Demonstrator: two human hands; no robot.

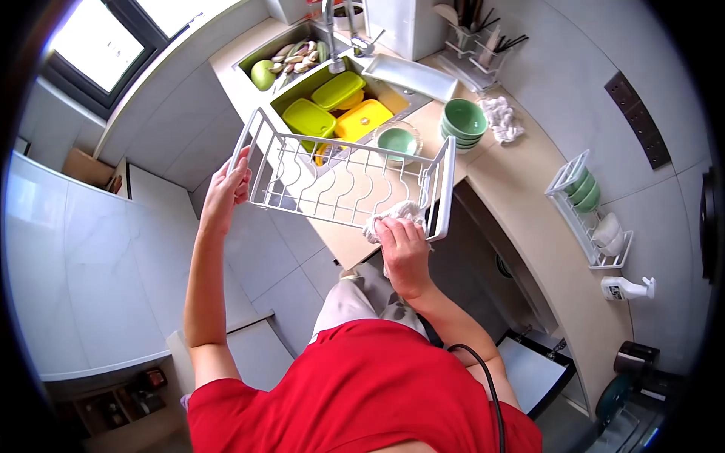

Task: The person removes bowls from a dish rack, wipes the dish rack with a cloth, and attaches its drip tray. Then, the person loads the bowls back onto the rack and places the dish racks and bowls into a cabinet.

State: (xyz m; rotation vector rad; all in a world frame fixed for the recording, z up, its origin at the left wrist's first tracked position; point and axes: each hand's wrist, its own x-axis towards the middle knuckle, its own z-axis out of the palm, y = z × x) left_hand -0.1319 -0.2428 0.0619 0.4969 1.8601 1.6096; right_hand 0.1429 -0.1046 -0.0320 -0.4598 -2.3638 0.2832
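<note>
A white wire dish rack point(447, 189) is held up in front of me, tilted, above the counter corner. My left hand point(225, 192) is closed around its left end. My right hand point(404, 249) presses a crumpled white cloth point(399, 215) against the lower rail near the right end. Through the wires I see part of the counter. Just beyond the rack is the sink point(276, 106), with lime-green containers point(308, 118) and a yellow lid point(364, 121) in it.
Stacked green bowls point(464, 121), a glass bowl point(398, 142), a white tray point(410, 77) and another cloth point(501, 121) are on the counter. Vegetables point(298, 57) lie in the far basin. At right are a smaller rack with bowls point(585, 189) and a spray bottle point(628, 288). Below, a drawer point(529, 370) stands open.
</note>
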